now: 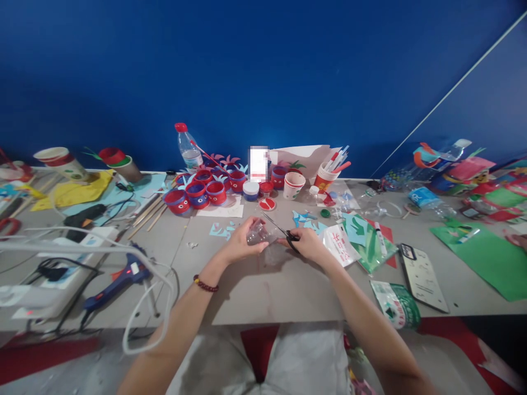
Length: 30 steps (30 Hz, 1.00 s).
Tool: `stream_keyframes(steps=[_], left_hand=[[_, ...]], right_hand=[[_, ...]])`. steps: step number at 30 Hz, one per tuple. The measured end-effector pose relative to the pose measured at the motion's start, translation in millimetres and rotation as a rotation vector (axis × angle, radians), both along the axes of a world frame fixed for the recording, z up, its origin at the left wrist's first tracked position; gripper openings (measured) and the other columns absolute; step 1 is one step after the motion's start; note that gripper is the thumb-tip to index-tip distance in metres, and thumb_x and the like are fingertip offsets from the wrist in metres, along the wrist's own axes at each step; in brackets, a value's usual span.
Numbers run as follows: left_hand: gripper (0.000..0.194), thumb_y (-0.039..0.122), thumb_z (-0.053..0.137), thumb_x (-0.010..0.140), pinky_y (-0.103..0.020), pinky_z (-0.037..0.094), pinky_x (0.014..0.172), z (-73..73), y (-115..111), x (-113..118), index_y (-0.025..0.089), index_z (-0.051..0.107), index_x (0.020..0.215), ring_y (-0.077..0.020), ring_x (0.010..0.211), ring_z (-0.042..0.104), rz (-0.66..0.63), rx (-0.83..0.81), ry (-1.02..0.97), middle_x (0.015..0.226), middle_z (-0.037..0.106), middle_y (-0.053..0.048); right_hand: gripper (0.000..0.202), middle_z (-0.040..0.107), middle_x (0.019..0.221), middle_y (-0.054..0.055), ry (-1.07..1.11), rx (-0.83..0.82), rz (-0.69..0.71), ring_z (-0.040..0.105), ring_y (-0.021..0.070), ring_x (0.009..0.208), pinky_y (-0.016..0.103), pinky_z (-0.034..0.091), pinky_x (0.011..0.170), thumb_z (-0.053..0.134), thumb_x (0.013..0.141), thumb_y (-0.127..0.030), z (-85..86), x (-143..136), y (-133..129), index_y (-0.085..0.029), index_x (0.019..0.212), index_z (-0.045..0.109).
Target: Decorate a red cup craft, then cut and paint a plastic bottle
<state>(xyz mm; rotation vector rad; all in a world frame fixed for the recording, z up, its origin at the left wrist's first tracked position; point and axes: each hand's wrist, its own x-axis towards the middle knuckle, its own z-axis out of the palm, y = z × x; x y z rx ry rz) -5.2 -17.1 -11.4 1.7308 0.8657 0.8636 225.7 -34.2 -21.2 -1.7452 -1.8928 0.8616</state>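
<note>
My left hand (246,242) is closed around a clear plastic bottle piece (258,233), above the middle of the table. The fingers of my right hand (307,244) are wrapped round the handles of dark scissors (291,237). Their blades point up and left, beside the clear plastic; whether they touch it I cannot tell. Just beyond my hands lie light-blue paper scraps (220,229) and a red lid (267,204). A white packet (340,244) with red print is close to my right wrist.
Behind stand red-and-blue painted cups (177,203), a red-capped bottle (189,148) and a paper cup of pens (327,174). A blue glue gun (117,280) and white power strip (74,274) with cables are left. Right are a phone (423,277), a green packet (396,304) and green paper (486,260).
</note>
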Motion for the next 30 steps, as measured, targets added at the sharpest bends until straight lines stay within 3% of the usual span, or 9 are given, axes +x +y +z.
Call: stream_keyframes(steps=[4,6,10,15,20,30], left_hand=[[0.072,0.032,0.081,0.060,-0.040,0.043,0.100,-5.3,3.1,0.6,0.020,0.041,0.118,-0.0241,0.113,0.054,0.048,-0.036,-0.064,0.111,0.057,-0.010],[0.075,0.033,0.084,0.056,-0.040,0.045,0.097,-7.4,4.1,1.1,0.020,0.040,0.116,-0.0240,0.110,0.056,0.089,-0.031,-0.072,0.112,0.056,-0.010],[0.063,0.034,0.082,0.061,-0.038,0.047,0.093,-5.2,3.8,1.5,0.021,0.042,0.108,-0.0201,0.097,0.061,0.127,-0.026,-0.059,0.107,0.059,-0.007],[0.050,0.034,0.078,0.066,-0.037,0.047,0.093,-0.8,2.6,0.4,0.020,0.049,0.104,-0.0204,0.100,0.061,0.111,0.011,-0.009,0.104,0.063,-0.007],[0.047,0.033,0.078,0.066,-0.035,0.048,0.091,-2.0,1.0,0.5,0.019,0.053,0.104,-0.0201,0.099,0.062,0.056,0.016,0.016,0.104,0.064,-0.006],[0.043,0.031,0.073,0.070,-0.035,0.049,0.090,1.4,-0.4,-0.7,0.018,0.056,0.107,-0.0198,0.096,0.062,0.039,-0.017,-0.020,0.100,0.066,-0.007]], right_hand=[[0.042,0.039,0.047,-0.005,0.044,-0.009,-0.015,0.036,0.0103,0.048,0.025,0.024,0.047,0.062,0.073,-0.052,-0.3,-0.9,-0.7,-0.020,0.053,0.045],[0.043,0.036,0.047,-0.005,0.052,-0.007,-0.022,0.034,0.0101,0.048,0.025,0.023,0.047,0.062,0.073,-0.053,-0.6,-1.7,-0.9,-0.020,0.052,0.043],[0.045,0.033,0.047,-0.006,0.053,0.009,-0.050,0.031,0.0098,0.048,0.025,0.023,0.046,0.063,0.071,-0.052,-1.6,-3.1,-0.8,-0.020,0.051,0.039],[0.042,0.036,0.047,-0.006,0.051,0.006,-0.035,0.034,0.0099,0.048,0.024,0.024,0.046,0.062,0.071,-0.051,-2.0,-4.3,-0.4,-0.021,0.053,0.041],[0.046,0.033,0.049,-0.006,-0.033,0.093,0.010,0.031,0.0100,0.050,0.025,0.023,0.048,0.061,0.072,-0.054,-0.2,-6.4,-0.8,-0.021,0.052,0.035],[0.047,0.032,0.049,-0.006,0.023,0.010,0.021,0.032,0.0096,0.050,0.025,0.023,0.048,0.062,0.070,-0.055,4.4,-3.0,-1.7,-0.021,0.051,0.035]])
